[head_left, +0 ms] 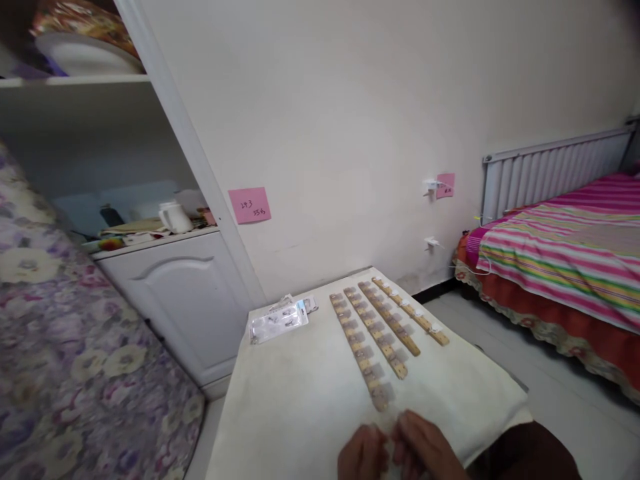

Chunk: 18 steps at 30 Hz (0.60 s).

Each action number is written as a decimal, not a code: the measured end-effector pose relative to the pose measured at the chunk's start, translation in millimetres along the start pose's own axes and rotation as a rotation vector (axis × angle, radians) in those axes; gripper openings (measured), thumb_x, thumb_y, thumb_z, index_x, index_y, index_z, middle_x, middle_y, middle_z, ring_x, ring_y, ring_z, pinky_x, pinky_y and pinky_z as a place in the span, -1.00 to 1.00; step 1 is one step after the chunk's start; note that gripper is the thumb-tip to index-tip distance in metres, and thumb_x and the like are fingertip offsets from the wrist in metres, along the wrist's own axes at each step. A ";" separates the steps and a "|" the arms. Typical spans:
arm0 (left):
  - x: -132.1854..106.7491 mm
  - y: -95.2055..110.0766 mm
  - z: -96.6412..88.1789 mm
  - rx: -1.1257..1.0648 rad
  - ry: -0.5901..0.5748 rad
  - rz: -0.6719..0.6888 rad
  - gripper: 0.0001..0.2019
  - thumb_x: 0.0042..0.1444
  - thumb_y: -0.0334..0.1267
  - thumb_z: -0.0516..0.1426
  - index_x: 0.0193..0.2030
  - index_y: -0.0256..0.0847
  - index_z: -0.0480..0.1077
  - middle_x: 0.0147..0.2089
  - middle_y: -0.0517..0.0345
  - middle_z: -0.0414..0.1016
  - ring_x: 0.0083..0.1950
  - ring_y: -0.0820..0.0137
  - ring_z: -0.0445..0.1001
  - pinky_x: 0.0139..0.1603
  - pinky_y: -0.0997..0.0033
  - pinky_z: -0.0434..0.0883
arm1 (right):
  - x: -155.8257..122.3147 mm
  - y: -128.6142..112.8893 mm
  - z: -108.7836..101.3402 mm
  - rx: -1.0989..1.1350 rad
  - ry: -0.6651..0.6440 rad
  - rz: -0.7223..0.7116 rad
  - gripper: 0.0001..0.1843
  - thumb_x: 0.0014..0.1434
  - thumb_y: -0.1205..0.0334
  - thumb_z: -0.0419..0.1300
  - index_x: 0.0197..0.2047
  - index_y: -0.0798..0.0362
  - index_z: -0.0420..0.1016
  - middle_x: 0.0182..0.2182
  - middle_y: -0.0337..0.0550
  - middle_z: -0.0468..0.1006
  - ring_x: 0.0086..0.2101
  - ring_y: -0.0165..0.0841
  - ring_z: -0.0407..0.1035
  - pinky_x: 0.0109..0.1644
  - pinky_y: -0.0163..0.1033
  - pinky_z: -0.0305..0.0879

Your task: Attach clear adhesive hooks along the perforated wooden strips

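My left hand [364, 455] and my right hand [425, 445] are close together at the table's near edge, fingers curled inward. Both look pinched, but whatever is between the fingertips is too small and blurred to make out. Just beyond them ends a long wooden strip [371, 380], with small clear tabs along its length. Several such strips lie side by side to its right, among them one with clear tabs [399, 367] and the rightmost one with whitish pieces [441, 339]. Clear plastic packaging [278, 325] holding small parts rests at the back left of the table.
A pale cloth covers the table [290, 400], which stands against a wall. Pink notes [249, 205] and white plugs [431, 186] are on the wall. To the left are a cabinet [175, 307] and a flowered curtain [95, 360]; a bed [560, 247] stands at right.
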<state>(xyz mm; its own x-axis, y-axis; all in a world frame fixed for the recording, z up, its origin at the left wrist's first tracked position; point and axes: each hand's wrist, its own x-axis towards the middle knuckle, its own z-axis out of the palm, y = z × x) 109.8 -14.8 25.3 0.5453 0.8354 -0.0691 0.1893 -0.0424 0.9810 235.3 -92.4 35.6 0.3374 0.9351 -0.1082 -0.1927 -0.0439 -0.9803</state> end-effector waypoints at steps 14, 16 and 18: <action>6.4 155.4 5.3 0.035 -0.004 0.130 -0.22 0.18 0.25 -0.42 -0.47 -0.20 0.46 -0.54 0.10 0.42 -0.39 0.28 0.39 -0.22 0.29 0.27 | -0.1 -128.0 -21.0 -0.035 0.090 -0.139 -0.12 0.17 -0.37 -0.44 -0.59 0.12 0.38 -0.80 -0.21 0.37 -0.81 -0.56 0.10 -0.69 -0.44 -0.09; 9.2 154.2 6.1 0.062 -0.008 0.144 -0.21 0.18 0.24 -0.43 -0.50 -0.19 0.44 -0.55 0.11 0.42 -0.39 0.28 0.39 -0.24 0.30 0.27 | -0.4 -130.7 -20.9 -0.050 0.105 -0.148 -0.13 0.17 -0.37 -0.42 -0.58 0.12 0.38 -0.81 -0.23 0.35 -0.81 -0.56 0.09 -0.69 -0.44 -0.11; 10.6 152.6 7.2 0.071 -0.005 0.160 -0.22 0.19 0.23 -0.43 -0.52 -0.18 0.43 -0.55 0.11 0.41 -0.39 0.28 0.39 -0.24 0.30 0.26 | -0.7 -131.7 -21.9 -0.056 0.117 -0.154 -0.14 0.17 -0.37 -0.41 -0.57 0.12 0.38 -0.81 -0.24 0.34 -0.81 -0.56 0.08 -0.69 -0.44 -0.11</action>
<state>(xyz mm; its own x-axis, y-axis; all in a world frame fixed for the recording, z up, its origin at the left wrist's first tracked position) 150.3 -16.4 172.9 0.5772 0.8120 0.0860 0.1568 -0.2136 0.9642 280.6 -94.9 161.2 0.4643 0.8852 0.0286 -0.0800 0.0740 -0.9940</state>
